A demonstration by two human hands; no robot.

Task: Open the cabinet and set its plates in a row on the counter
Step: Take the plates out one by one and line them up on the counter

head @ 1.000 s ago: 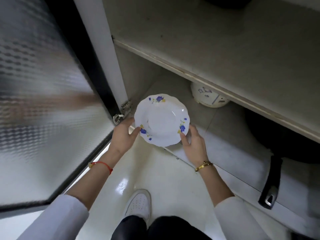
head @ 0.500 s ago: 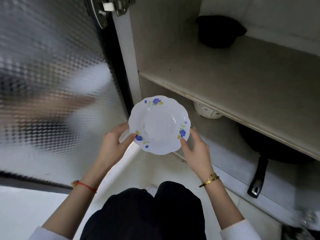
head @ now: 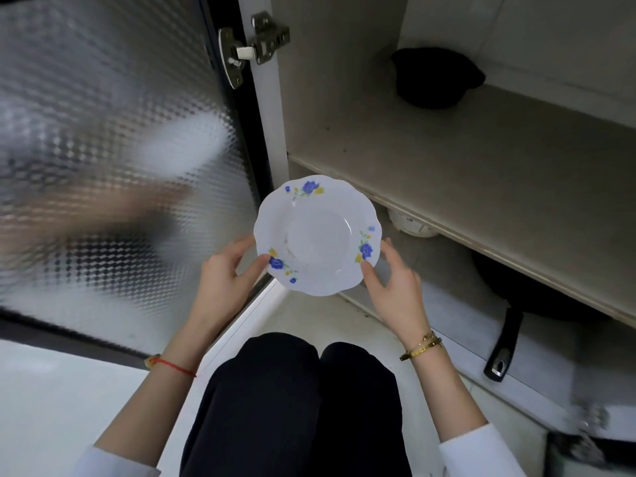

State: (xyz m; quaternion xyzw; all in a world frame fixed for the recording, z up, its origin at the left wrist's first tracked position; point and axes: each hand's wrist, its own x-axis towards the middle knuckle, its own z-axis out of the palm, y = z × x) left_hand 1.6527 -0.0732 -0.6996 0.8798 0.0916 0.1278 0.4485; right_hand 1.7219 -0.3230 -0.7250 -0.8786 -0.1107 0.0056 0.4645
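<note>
one plate (head: 318, 234), white with blue flowers on a wavy rim, is held level between both hands in front of the open cabinet (head: 447, 160). the left hand (head: 225, 275) pinches the near left rim, thumb on top and fingers curled under. the right hand (head: 395, 282) holds the near right rim in the same way. i judge the step to be carrying this plate out; the next move calls for standing up and turning to a counter, which is not in view. beyond the hands is a bare shelf (head: 481, 187) with a dark pot (head: 435, 77) at its back. under the shelf, right of the right hand, lies a pan (head: 506, 342). left of the left hand stands the frosted door (head: 103, 149), and below is a pale floor (head: 51, 401).
</note>
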